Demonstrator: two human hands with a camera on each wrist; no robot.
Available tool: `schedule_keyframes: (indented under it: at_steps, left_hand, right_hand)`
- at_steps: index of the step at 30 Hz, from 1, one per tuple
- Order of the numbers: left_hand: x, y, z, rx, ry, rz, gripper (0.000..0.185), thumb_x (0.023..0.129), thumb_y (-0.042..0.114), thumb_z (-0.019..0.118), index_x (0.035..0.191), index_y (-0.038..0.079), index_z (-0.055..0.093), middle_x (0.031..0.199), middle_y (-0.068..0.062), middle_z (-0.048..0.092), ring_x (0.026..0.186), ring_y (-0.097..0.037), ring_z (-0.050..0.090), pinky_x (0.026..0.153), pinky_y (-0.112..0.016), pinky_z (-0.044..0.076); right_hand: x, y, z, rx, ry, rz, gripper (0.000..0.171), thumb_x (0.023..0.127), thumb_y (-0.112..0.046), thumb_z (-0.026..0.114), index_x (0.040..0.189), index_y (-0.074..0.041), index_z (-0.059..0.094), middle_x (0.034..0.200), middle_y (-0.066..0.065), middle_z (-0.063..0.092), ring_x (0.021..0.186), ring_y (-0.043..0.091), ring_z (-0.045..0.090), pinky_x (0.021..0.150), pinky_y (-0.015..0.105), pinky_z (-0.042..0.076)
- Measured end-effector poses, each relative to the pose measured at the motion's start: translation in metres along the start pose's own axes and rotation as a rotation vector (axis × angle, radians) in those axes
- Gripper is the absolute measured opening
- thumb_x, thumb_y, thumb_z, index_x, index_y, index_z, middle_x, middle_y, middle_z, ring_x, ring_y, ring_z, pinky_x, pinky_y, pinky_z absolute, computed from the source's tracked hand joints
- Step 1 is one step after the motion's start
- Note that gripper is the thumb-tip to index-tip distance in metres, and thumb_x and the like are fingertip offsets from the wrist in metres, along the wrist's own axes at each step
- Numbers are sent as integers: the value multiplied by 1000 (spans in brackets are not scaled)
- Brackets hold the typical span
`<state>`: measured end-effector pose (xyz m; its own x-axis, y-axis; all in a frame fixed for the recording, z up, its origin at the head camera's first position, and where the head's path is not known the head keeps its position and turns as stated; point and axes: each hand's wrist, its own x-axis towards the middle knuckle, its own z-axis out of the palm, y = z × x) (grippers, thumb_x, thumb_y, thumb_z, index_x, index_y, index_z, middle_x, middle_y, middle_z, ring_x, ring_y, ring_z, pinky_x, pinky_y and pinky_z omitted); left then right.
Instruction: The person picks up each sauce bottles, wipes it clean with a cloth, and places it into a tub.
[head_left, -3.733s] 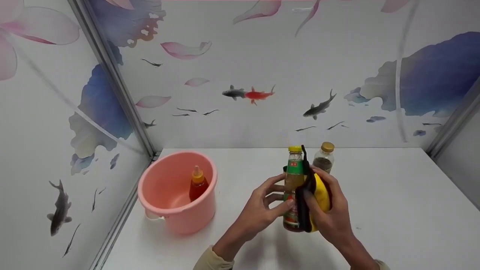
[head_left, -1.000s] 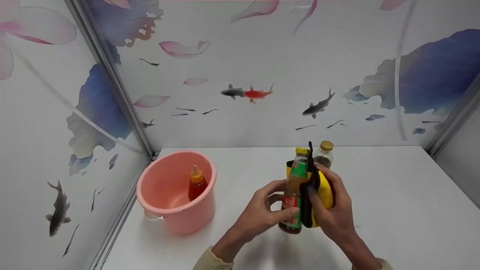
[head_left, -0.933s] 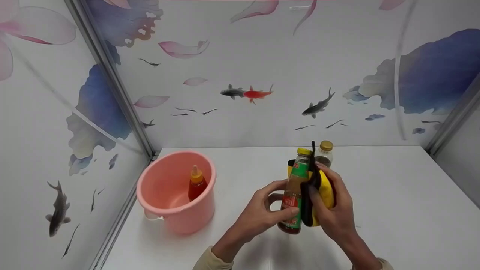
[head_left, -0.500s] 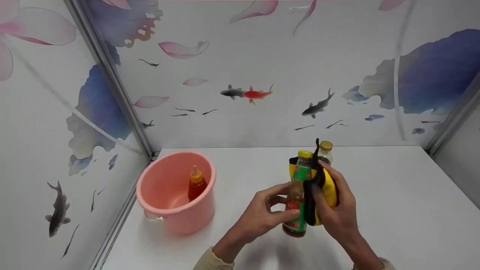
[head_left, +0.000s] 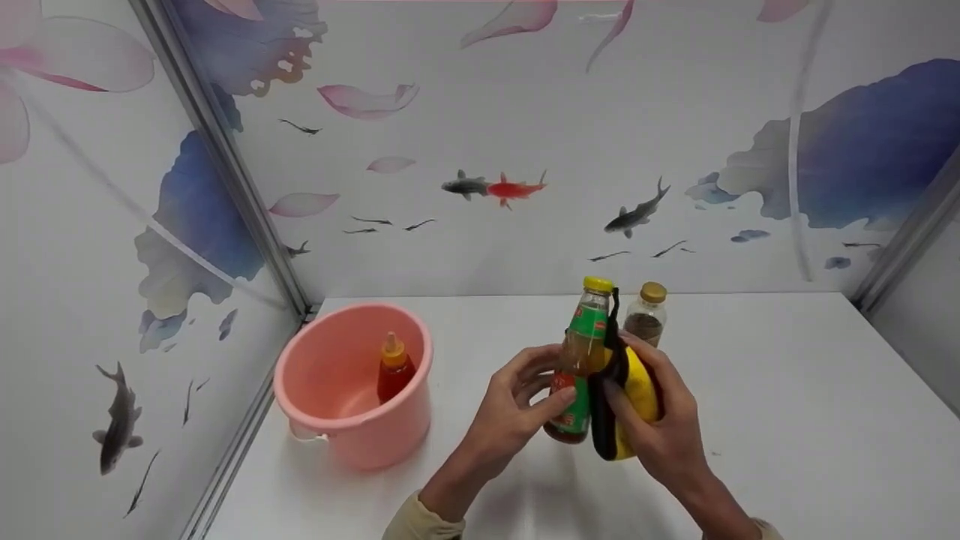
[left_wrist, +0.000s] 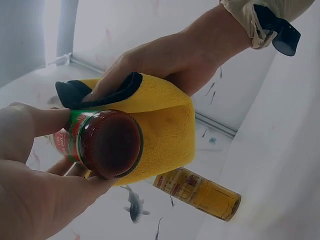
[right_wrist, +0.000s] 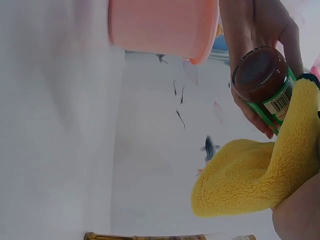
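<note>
Above the near part of the white table (head_left: 780,420), two bare hands work on one raised item. Compared with half a second earlier, the green-labelled bottle (head_left: 581,356) has moved up and to the left, with its base lifted further and its yellow-capped top leaning more to the right. The left hand (head_left: 504,411) has risen with it, and the right hand (head_left: 667,427) has shifted slightly left.

Left hand: fingers curled behind the bottle, thumb pressed on its front near the lower label; grip on the glass confirmed. The left wrist view shows the dark base exposed, off the table.

Right hand: thumb at the front and fingers behind, pinching a folded yellow cloth (head_left: 639,386) with black edging, set against the bottle's right side.

Further left stands a pink bucket (head_left: 382,446), unmoved; inside it is a red bottle (head_left: 394,382) with an orange nozzle cap. Behind the right hand, a gold-capped bottle (head_left: 645,324) stands upright, more exposed than before. At the back is a white wall (head_left: 465,262) printed with fish and petals.
</note>
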<state>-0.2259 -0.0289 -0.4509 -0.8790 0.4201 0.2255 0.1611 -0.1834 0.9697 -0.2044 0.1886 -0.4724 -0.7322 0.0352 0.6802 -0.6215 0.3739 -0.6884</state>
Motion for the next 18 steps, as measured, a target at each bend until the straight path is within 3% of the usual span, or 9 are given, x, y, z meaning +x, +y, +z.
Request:
schedule_keyframes:
  at_steps: [4, 11, 18]
  left_hand:
    - [0, 1, -1, -21, 24, 4, 52, 103, 25, 77, 151, 23, 56, 152, -1, 60, 140, -22, 61, 121, -36, 50]
    - [0, 2, -2, -30, 37, -6, 51, 104, 27, 76, 150, 22, 55, 153, -2, 60, 138, -23, 62, 121, -38, 50]
    - [1, 0, -3, 7, 10, -1, 46, 104, 26, 76, 146, 24, 58, 150, -1, 60, 139, -24, 59, 119, -40, 52]
  right_hand:
    - [-2, 2, 3, 10, -24, -31, 70, 93, 9, 78, 155, -13, 56, 152, 7, 63, 116, 15, 65, 101, 16, 55]
    - [-5, 2, 4, 3, -75, 57, 70, 96, 3, 78, 157, -18, 53, 153, 2, 61, 119, 13, 63, 103, 17, 54]
    - [-5, 5, 4, 15, -60, 13, 70, 95, 6, 77, 157, -14, 53, 148, 7, 63, 113, 15, 64, 98, 18, 57]
